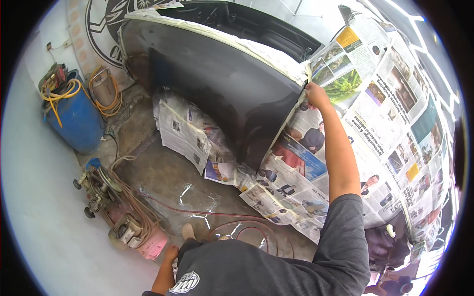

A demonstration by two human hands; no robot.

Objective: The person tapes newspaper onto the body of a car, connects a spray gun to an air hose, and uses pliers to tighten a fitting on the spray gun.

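Dark, glossy car fender (212, 84) stands ahead of the person, slanting down from upper left to centre right. Its top edge borders the open engine bay (217, 17); its rear edge meets a seam of pale masking tape (291, 117), then newspaper sheets (340, 158) covering the adjoining bodywork. More newspaper (180, 133) hangs in the wheel arch, its lower edge loose above the floor.

Right hand (314, 94): arm extended, fingers bent together at the fender's upper rear corner, on the seam; cannot tell whether tape is pinched. Left hand (170, 254): low beside the body, fingers curled; contents, if any, cannot be made out.

Room: a strip of concrete floor (163, 180) runs between the car and the wall-side equipment, crossed by a looping red hose (217, 213).

Count: fender, one; hands, two; blue drum (74, 118), one, by the white wall (44, 197); yellow hose coils (61, 96), two; wheeled machine (116, 207), one, draped with hose.
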